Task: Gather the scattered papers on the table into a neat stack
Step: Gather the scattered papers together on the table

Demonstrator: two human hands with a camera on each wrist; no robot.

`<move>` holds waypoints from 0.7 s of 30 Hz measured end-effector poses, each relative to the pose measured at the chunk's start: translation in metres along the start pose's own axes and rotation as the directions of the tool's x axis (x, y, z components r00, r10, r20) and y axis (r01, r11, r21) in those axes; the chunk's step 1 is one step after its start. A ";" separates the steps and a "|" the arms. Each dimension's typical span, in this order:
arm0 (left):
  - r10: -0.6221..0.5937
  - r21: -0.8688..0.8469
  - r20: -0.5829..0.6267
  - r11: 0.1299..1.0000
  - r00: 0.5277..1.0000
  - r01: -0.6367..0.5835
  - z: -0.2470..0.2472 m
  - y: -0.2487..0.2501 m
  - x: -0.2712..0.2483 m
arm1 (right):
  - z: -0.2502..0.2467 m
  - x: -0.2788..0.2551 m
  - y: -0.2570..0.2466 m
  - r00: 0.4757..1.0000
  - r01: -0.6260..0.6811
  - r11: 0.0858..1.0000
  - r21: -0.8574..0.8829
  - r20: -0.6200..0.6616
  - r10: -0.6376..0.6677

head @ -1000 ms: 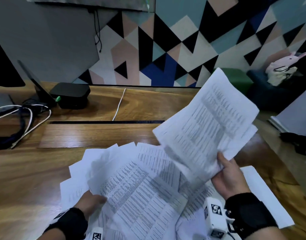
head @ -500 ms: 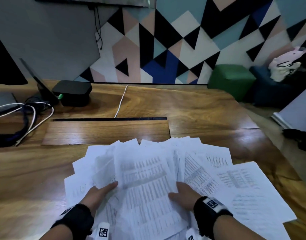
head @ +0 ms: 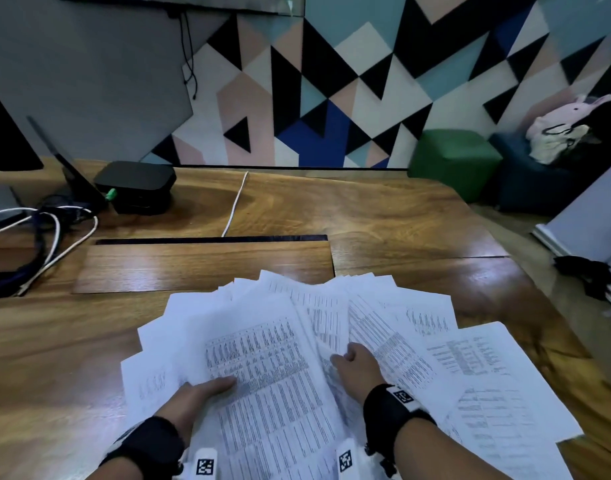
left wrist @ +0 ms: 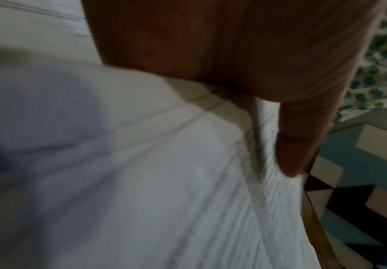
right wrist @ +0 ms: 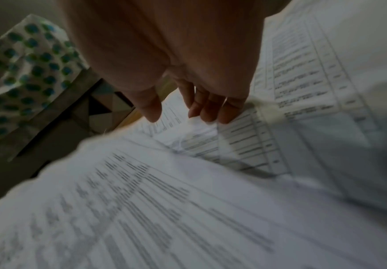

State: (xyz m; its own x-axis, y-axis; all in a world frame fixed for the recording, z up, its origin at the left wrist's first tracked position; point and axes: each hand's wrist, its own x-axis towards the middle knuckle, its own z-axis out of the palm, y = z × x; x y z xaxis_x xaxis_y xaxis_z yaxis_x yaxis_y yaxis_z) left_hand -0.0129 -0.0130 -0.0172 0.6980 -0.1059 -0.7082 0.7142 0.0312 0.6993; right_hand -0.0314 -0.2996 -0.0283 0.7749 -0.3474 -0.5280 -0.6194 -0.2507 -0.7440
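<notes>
Several white printed papers (head: 394,344) lie fanned out and overlapping on the wooden table (head: 383,216), near its front edge. My left hand (head: 207,389) holds the left side of the top sheet (head: 273,375): its thumb lies on top and its fingers are hidden under the paper. The left wrist view shows that thumb (left wrist: 303,145) pressing on the papers (left wrist: 188,182). My right hand (head: 345,358) sits mid-pile with curled fingers. In the right wrist view the right hand (right wrist: 176,116) pinches a raised fold of paper (right wrist: 197,127) between thumb and fingertips (right wrist: 211,112).
At the back left are a black box (head: 134,187) and tangled cables (head: 55,230). A white cable (head: 235,206) runs into a cable slot (head: 210,239) behind a wooden flap. Off the table's right edge stand a green stool (head: 453,157) and a plush toy (head: 567,123).
The bunch of sheets my right hand held up a second ago now lies on the pile. The right hand has moved forward onto the papers. My left hand stayed at the left side.
</notes>
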 end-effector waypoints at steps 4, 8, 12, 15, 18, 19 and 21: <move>-0.015 0.037 0.011 0.999 1.000 0.015 0.006 0.014 -0.006 | -0.012 0.010 -0.011 0.993 -0.088 0.994 -0.060 -0.087 0.083; -0.014 0.005 0.046 1.000 0.999 0.014 -0.005 0.015 0.000 | -0.022 0.008 -0.020 0.998 0.042 0.999 0.007 0.038 -0.042; 0.065 0.073 -0.050 0.995 0.997 -0.061 0.003 0.014 0.001 | -0.009 0.003 -0.019 0.957 0.041 0.999 -0.004 0.286 -0.038; 0.114 0.120 -0.127 0.988 0.985 -0.099 0.000 0.014 -0.002 | -0.026 0.014 -0.012 0.999 0.033 0.973 -0.231 -0.004 -0.035; 0.118 0.096 -0.180 0.990 0.977 -0.102 -0.016 0.013 -0.004 | -0.070 0.022 0.001 0.954 -0.199 0.812 -0.549 -0.297 0.033; 0.120 0.087 -0.193 0.991 0.974 -0.105 -0.021 0.012 -0.005 | -0.083 0.022 0.006 0.953 -0.249 0.758 -0.603 -0.293 0.080; 0.143 0.097 -0.226 0.988 0.964 -0.124 -0.028 0.008 -0.004 | -0.097 0.023 0.018 0.958 -0.266 0.695 -0.667 -0.263 0.115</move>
State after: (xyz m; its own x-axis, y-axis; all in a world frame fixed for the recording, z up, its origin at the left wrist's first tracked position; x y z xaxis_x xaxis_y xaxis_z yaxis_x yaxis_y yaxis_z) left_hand -0.0089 0.0154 -0.0113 0.7865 0.1268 -0.6044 0.6138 -0.0525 0.7877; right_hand -0.0363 -0.3995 -0.0142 0.6381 -0.5991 -0.4837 -0.7214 -0.6847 -0.1035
